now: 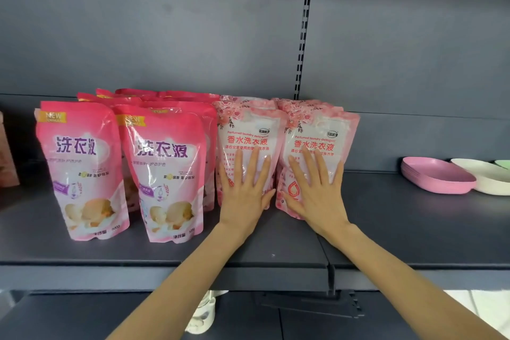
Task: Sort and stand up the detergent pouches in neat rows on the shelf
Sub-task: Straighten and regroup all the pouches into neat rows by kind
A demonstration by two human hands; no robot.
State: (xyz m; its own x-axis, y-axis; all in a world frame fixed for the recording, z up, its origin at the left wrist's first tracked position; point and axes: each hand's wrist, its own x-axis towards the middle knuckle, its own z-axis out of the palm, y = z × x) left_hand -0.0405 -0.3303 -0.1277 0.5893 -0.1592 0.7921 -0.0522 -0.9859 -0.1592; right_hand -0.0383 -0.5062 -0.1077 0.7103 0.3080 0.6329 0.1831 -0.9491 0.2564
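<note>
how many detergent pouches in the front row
4: left bright pink pouch, right bright pink pouch, then left floral pouch under the left hand, right floral pouch under the right hand. More behind, partly hidden.

Two bright pink pouches [82, 168] stand in front, with several more behind; their number cannot be told. Two pale floral pouches [248, 130] stand in front, each with at least two behind. One pink plate stack [436, 176], one white plate [485, 176], one green plate edge [503, 163]. Two hands: left hand [244, 193], right hand [317, 196].
</note>
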